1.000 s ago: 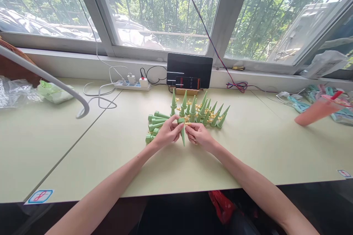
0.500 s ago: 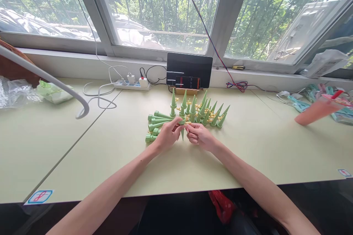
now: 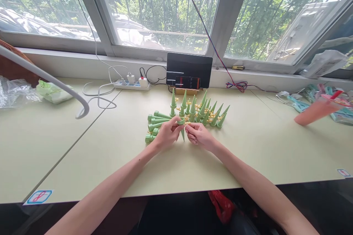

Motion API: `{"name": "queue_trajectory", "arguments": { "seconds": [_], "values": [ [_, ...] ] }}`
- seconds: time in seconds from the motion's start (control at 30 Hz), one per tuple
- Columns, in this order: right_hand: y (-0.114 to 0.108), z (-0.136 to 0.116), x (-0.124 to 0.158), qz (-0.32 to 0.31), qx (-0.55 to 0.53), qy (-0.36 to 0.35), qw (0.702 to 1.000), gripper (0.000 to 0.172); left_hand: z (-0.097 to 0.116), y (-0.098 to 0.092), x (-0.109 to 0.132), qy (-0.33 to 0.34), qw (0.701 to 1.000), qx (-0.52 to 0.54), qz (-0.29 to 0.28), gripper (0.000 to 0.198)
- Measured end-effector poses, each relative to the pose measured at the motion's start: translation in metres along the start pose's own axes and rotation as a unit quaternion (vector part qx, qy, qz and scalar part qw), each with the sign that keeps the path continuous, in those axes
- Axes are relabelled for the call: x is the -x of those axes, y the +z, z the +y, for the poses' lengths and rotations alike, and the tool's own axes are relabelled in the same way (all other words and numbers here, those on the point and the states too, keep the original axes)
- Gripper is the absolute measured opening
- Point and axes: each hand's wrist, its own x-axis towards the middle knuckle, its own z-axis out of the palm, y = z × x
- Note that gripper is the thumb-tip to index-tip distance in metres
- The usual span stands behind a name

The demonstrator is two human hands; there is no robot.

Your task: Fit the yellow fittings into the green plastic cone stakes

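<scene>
My left hand (image 3: 168,132) is closed around a green plastic watering spike (image 3: 182,135), its pointed end down and its round open top up. With thumb and fingers pinched, my right hand (image 3: 200,134) holds a small yellow valve (image 3: 188,123) against the side of that spike, near its top. How far the valve sits in the spike is hidden by my fingers. Left of my left hand lie several loose green spikes (image 3: 158,120) with capped ends. Just behind both hands stand several green spikes (image 3: 202,111), tips up, with yellow valves on their sides.
A tablet (image 3: 190,67) leans at the back with a phone (image 3: 188,82) before it. A power strip (image 3: 132,85) and white cables lie left of them. On the right stands a pink drink cup (image 3: 317,111). A white curved bar (image 3: 55,75) crosses the left side.
The held spike has tilted slightly, its top shifting a little left and its tip a little right. Both hands keep their grip in nearly the same place.
</scene>
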Motion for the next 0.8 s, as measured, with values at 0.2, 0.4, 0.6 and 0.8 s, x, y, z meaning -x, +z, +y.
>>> {"name": "queue_trajectory", "arguments": {
  "seconds": [0.2,0.4,0.6,0.8],
  "values": [
    [0.003,0.000,0.001,0.034,0.088,-0.043,0.995,0.036,0.001,-0.002,-0.001,-0.039,0.995,0.083,-0.030,0.020],
    [0.004,0.002,0.001,0.042,0.122,-0.060,0.990,0.035,0.008,-0.004,-0.002,-0.082,0.983,0.157,-0.044,0.023],
    [0.003,0.002,0.001,0.047,0.141,-0.069,0.987,0.034,0.013,-0.009,-0.003,-0.139,0.967,0.200,-0.069,0.032],
    [0.001,0.003,0.000,0.047,0.178,-0.087,0.979,0.032,0.010,-0.012,-0.005,-0.172,0.952,0.240,-0.082,0.037]
  ]
}}
